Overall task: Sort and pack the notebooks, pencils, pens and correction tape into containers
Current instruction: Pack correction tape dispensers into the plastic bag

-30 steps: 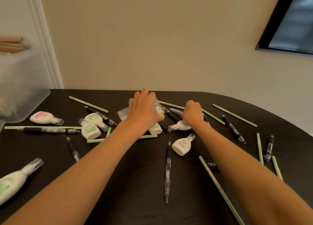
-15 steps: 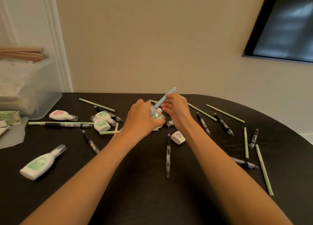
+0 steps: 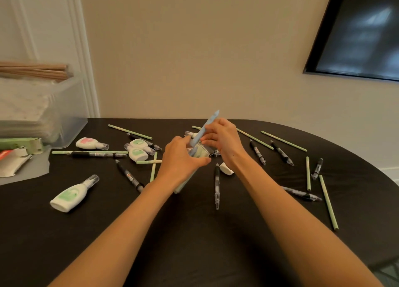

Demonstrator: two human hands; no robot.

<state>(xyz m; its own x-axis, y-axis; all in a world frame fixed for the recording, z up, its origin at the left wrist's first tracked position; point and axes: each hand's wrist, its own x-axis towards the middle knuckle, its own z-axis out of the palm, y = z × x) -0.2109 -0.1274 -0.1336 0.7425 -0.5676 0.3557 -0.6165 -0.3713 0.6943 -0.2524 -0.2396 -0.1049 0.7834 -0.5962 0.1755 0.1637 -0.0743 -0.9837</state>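
Head view: fingers (image 3: 210, 133) of the right hand (image 3: 224, 142) pinch a tilted light blue pen (image 3: 205, 128), its lower end inside a small clear case (image 3: 201, 152) gripped by the left hand (image 3: 180, 159) mid-table. Green pencils (image 3: 328, 202), black pens (image 3: 217, 185) and correction tapes (image 3: 71, 195) lie scattered on the black table (image 3: 194, 232); a clear bin (image 3: 69, 114) stands far left.
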